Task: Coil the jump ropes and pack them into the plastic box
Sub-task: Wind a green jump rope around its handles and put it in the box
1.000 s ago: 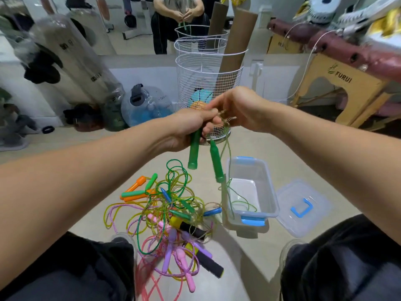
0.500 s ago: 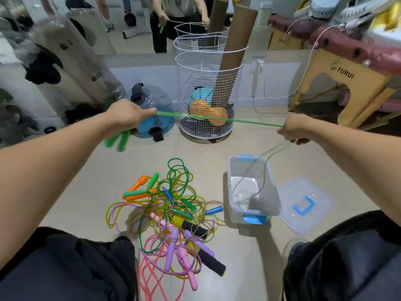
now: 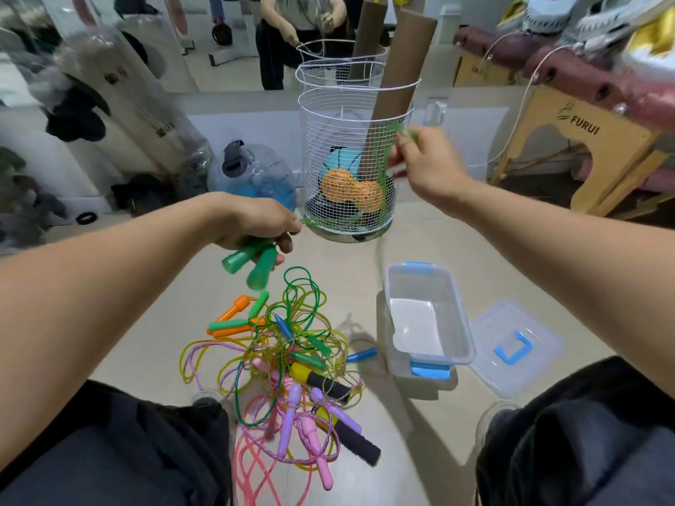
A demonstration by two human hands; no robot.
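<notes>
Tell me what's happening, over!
Left hand grips both green handles. Right hand pinches the green rope, raised. Plastic box open, nothing in it. Rope pile on floor, tangled.

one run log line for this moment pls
left hand holds both green handles | right hand pinches green cord | plastic box empty | pile untouched

floor point(image 3: 358, 272) | tangled jump ropes point(image 3: 288, 363) | plastic box point(image 3: 427, 319) | lid point(image 3: 515, 348) | wire basket point(image 3: 350, 155) | water jug point(image 3: 255, 173)
</notes>
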